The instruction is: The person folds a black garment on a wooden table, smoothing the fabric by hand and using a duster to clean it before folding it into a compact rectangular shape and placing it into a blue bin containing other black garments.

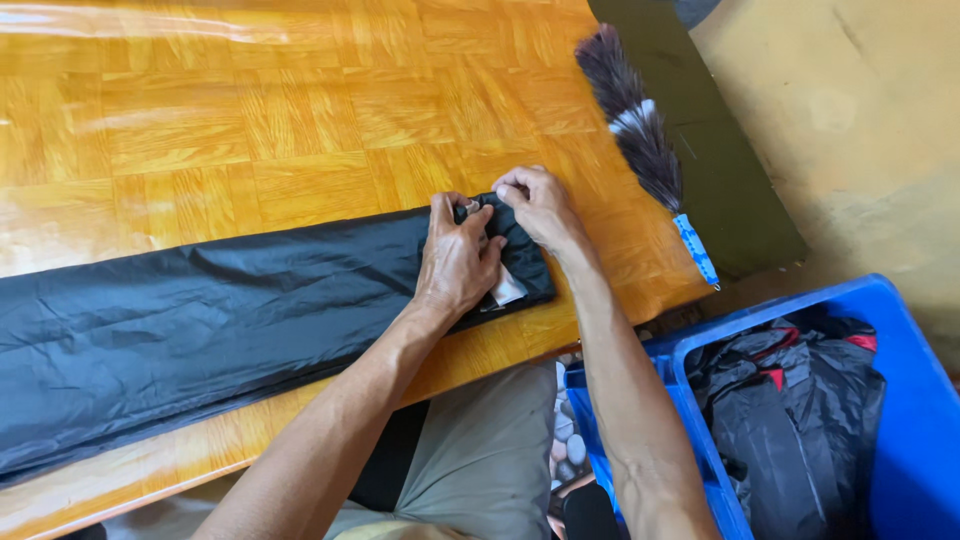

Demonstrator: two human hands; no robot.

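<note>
A long strip of folded black fabric (pixel 200 320) lies across the glossy wooden table (pixel 250 110), running from the left edge to near the table's right end. My left hand (pixel 458 258) presses down on the fabric's right end, fingers curled over its folded edge. My right hand (pixel 538 205) pinches the same end just to the right, at the far corner. A small white tag (pixel 508 290) peeks out under my left hand.
A feather duster (pixel 640 130) with a blue handle lies along the table's right edge. A blue plastic crate (pixel 900 420) holding dark bundled fabric (pixel 790 410) stands on the floor at the lower right. My lap in grey trousers (pixel 480 460) is below the table edge.
</note>
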